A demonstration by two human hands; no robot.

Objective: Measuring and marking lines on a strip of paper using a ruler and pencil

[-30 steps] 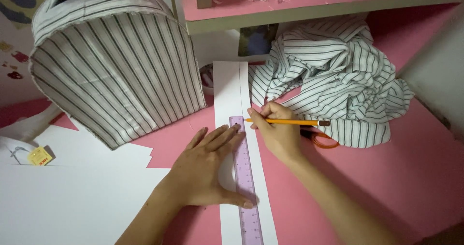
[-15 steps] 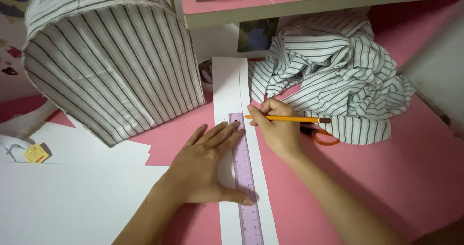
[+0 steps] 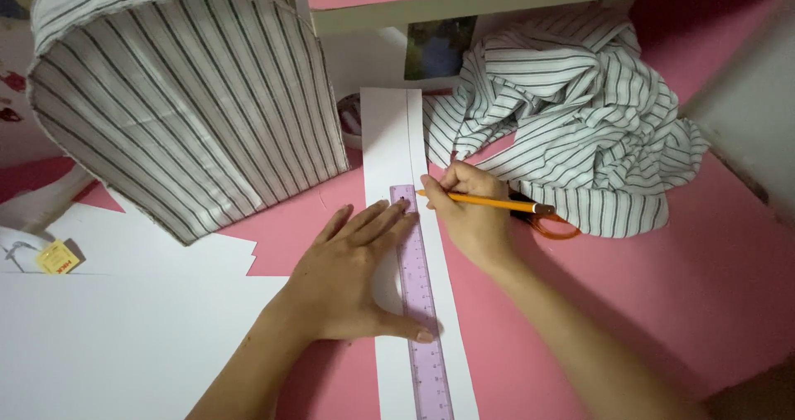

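A pink table [image 3: 696, 304] carries everything here. A long white paper strip [image 3: 385, 138] runs from near to far down its middle, with a purple ruler [image 3: 418, 321] lying along it. On the near left lie large white sheets [image 3: 108, 345], and a small yellow packet [image 3: 58, 257] rests on them. At the far left stands a rounded form covered in striped cloth [image 3: 182, 113]. At the far right, crumpled striped fabric [image 3: 580, 130] is heaped, and orange scissor handles [image 3: 556, 226] poke out from under it.
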